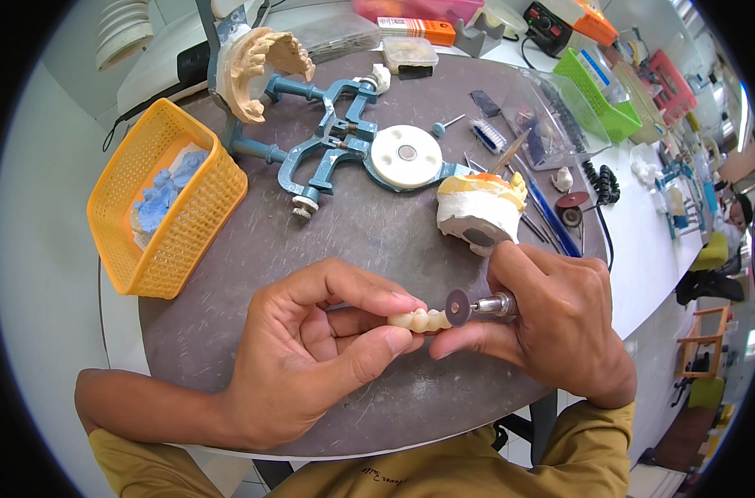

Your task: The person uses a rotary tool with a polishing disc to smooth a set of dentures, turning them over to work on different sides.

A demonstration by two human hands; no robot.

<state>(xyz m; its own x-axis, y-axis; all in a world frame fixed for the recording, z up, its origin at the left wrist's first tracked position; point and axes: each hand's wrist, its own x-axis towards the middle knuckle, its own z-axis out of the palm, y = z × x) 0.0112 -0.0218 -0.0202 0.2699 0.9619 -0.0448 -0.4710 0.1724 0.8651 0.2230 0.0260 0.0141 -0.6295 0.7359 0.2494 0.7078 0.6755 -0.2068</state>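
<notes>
My left hand [311,349] pinches a small cream-coloured dental bridge [420,320] of several joined teeth between thumb and fingertips. In my right hand [560,311] is a metal rotary handpiece [497,305]; its dark round disc [458,307] sits right at the bridge's right end. Whether disc and bridge touch, or a small gap lies between them, I cannot tell. Just beyond my right hand stands a white plaster dental model [477,212] with a yellow and orange top.
A blue articulator [336,141] with a white round plate [405,156] lies behind my hands, a beige dental cast [257,70] mounted on it. At left stands a yellow basket [219,187] with blue impression material [163,195]. Brushes, tools and a clear box [552,116] lie right.
</notes>
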